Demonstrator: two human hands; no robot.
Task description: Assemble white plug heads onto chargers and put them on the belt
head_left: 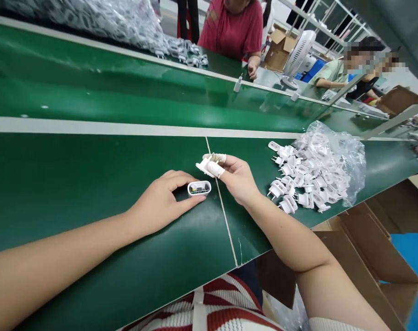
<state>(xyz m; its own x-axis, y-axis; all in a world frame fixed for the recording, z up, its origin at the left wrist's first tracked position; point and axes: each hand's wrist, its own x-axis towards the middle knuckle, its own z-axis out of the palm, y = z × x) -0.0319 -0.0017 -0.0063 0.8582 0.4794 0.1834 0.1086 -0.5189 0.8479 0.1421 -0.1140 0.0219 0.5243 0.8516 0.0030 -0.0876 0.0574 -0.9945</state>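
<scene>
Your left hand (160,202) curls round the white charger shell (199,188), pinning it on the green belt (74,184), open mouth toward you, long side left-right; your right hand (238,179) pinches a plug cap (205,166) in fingertips, just above-right of the shell, not touching

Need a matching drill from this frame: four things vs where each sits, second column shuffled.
1. open charger shell
2. single plug cap
3. heap of plug caps
4. white fan

A. on a clear plastic bag, right of both hands
B. beyond the far rail
C. on the green belt, gripped by the left hand
D. pinched in the right hand, capped fingertips

Pairs: 1-C, 2-D, 3-A, 4-B
</scene>
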